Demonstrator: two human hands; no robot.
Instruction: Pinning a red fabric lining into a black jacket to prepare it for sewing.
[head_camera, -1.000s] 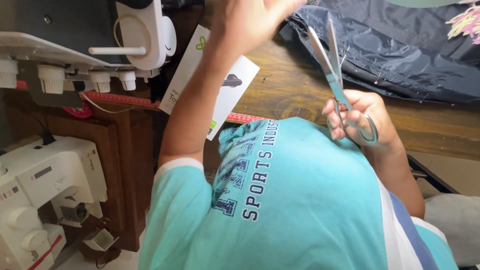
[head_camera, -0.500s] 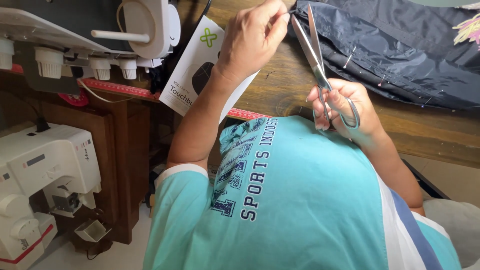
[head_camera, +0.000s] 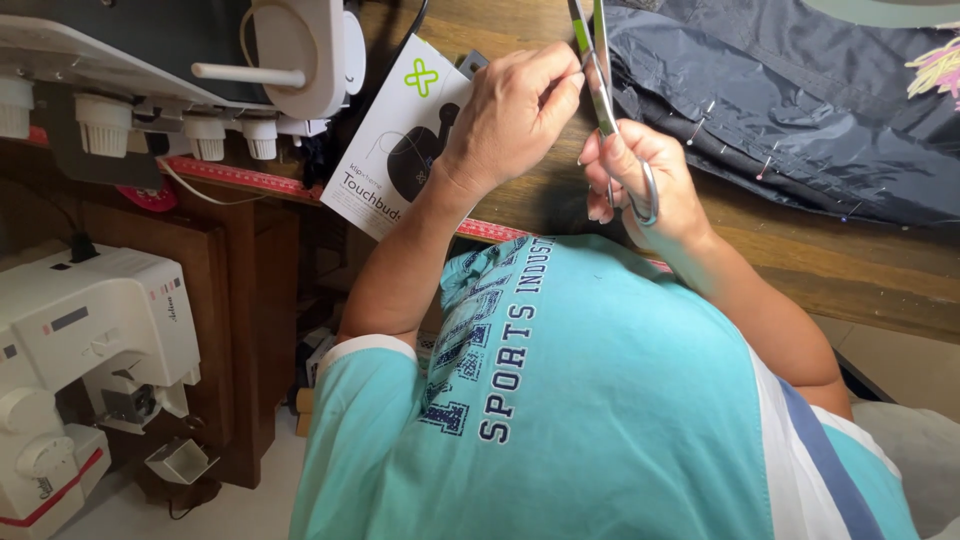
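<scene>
Our right hand (head_camera: 645, 185) is clamped on the scissors (head_camera: 603, 95); our left hand (head_camera: 510, 115) pinches their blades above the wooden surface (head_camera: 800, 255)

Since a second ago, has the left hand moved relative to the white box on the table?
Yes. The left hand has come back from beyond the white box toward the scissors in the right hand.

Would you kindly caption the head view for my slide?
Right hand grips scissors while left hand pinches near the blades, beside pinned dark fabric.
</scene>
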